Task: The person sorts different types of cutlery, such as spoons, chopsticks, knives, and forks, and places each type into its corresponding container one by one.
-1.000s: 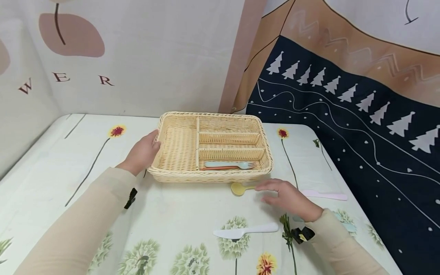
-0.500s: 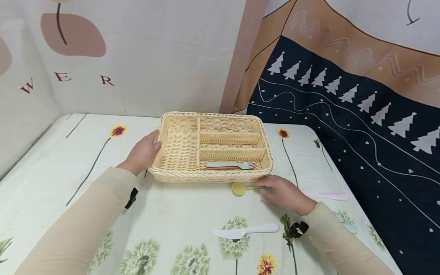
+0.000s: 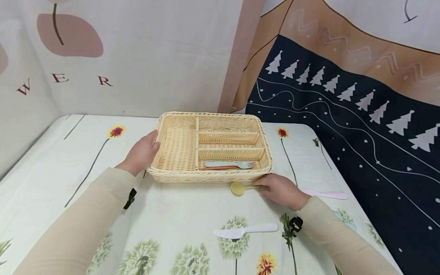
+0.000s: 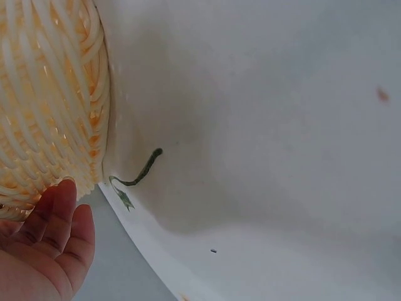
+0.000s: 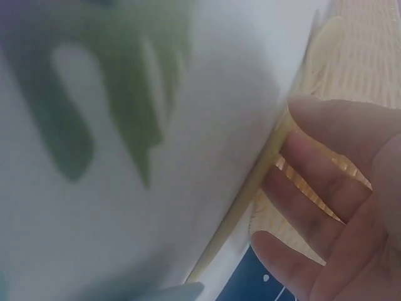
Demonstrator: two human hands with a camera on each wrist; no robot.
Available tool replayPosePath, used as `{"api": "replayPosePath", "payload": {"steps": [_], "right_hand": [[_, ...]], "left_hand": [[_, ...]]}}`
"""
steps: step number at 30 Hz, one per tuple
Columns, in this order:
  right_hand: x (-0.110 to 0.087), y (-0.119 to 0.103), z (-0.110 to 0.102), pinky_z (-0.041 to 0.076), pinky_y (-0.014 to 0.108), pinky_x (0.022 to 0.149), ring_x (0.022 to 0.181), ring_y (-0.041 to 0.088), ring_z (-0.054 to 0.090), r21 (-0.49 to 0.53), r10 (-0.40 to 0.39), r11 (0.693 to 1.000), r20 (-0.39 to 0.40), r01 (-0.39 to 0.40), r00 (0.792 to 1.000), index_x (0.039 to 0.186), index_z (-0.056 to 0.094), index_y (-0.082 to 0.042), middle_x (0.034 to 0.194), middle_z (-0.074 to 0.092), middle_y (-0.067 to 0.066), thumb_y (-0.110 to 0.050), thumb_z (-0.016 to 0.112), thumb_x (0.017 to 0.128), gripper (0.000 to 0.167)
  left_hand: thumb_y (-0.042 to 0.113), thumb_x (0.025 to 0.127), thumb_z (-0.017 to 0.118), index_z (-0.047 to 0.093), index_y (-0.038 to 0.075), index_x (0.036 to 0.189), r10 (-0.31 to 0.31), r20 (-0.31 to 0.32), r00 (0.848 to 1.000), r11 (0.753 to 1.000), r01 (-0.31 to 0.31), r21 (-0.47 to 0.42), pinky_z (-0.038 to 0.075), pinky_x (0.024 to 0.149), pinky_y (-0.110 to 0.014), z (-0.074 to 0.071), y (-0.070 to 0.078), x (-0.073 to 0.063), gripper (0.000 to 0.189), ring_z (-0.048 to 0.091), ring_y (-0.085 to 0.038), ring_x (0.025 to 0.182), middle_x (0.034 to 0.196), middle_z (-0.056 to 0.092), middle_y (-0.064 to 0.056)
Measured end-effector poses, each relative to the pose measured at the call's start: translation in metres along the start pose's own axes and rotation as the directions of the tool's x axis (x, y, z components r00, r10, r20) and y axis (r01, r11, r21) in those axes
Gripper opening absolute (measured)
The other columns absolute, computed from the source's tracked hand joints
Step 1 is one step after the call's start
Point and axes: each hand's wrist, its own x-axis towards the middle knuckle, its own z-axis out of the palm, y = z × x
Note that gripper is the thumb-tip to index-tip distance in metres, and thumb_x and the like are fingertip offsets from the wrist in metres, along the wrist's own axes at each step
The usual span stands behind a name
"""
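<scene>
Basket of pale wicker (image 3: pixel 220 175) at the far middle of the worktop (image 3: pixel 178 214): one long compartment on the left, three shorter ones stacked far to near on the right. Left hand (image 3: pixel 141 151) grips its left end, thumb near the rim, fingers against the outer wall. Right hand (image 3: pixel 283 189) at the basket's near right corner; thumb and fingers pinch the handle of a yellow spoon (image 3: pixel 238 188), which lies just in front of the near wall, apparently not lifted.

Progress, judged from the layout: partway. Inside the near right compartment, a light blue fork (image 3: pixel 228 164) beside an orange-red piece (image 3: pixel 216 168), its type too hidden to tell. Outside the basket: the spoon, a white knife (image 3: pixel 262 228) well apart on the near side, and a pink knife (image 3: pixel 328 194) to the right, beyond the right wrist. Pale blue thing (image 3: pixel 351 225) by the right sleeve, mostly covered; cannot tell what it is.
</scene>
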Motion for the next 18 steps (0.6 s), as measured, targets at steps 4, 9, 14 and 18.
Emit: {"api": "replayPosePath", "payload": {"steps": [4, 9, 14, 18], "right_hand": [[0.0026, 0.0011, 0.0023, 0.054, 0.041, 0.087, 0.105, 0.023, 0.064, -0.008, 0.007, 1.0, -0.001, -0.007, 1.0, 0.113, 0.073, -0.012, 0.111, 0.07, 0.003, -0.005, 0.069, 0.087, 0.027], [0.0039, 0.0013, 0.0035, 0.055, 0.04, 0.085, 0.102, 0.023, 0.065, -0.028, -0.009, 1.0, -0.023, 0.008, 1.0, 0.109, 0.075, -0.012, 0.107, 0.072, 0.003, -0.002, 0.068, 0.087, 0.025], [0.0028, 0.0016, 0.0045, 0.055, 0.039, 0.082, 0.099, 0.024, 0.066, -0.049, -0.022, 0.999, -0.055, 0.019, 0.998, 0.106, 0.076, -0.012, 0.104, 0.072, 0.002, 0.0, 0.068, 0.086, 0.024], [0.0031, 0.0022, 0.0063, 0.056, 0.039, 0.081, 0.097, 0.024, 0.066, -0.063, -0.019, 0.998, -0.071, 0.015, 0.997, 0.106, 0.076, -0.013, 0.104, 0.073, 0.001, -0.001, 0.068, 0.087, 0.024]], "left_hand": [[0.018, 0.105, 0.032, 0.008, -0.006, 0.152, 0.004, -0.002, 1.0, 1.0, -0.004, 0.002, 0.023, 0.114, -0.056, 0.0003, -0.0004, 0.0004, 0.057, 0.024, -0.045, 0.141, 0.153, 0.022, -0.03], [0.018, 0.105, 0.032, 0.01, -0.007, 0.151, 0.011, -0.008, 1.0, 1.0, -0.011, 0.005, 0.023, 0.114, -0.056, 0.0, -0.0014, 0.0003, 0.057, 0.023, -0.045, 0.141, 0.153, 0.023, -0.031], [0.018, 0.105, 0.032, 0.01, -0.007, 0.151, 0.013, -0.007, 1.0, 1.0, -0.013, 0.01, 0.023, 0.114, -0.056, -0.0002, -0.0009, 0.0, 0.057, 0.022, -0.045, 0.141, 0.152, 0.023, -0.031], [0.018, 0.105, 0.032, 0.009, -0.007, 0.151, 0.007, -0.002, 1.0, 1.0, -0.007, 0.007, 0.023, 0.114, -0.056, -0.0002, -0.0001, -0.0001, 0.057, 0.021, -0.045, 0.141, 0.153, 0.022, -0.031]]}}
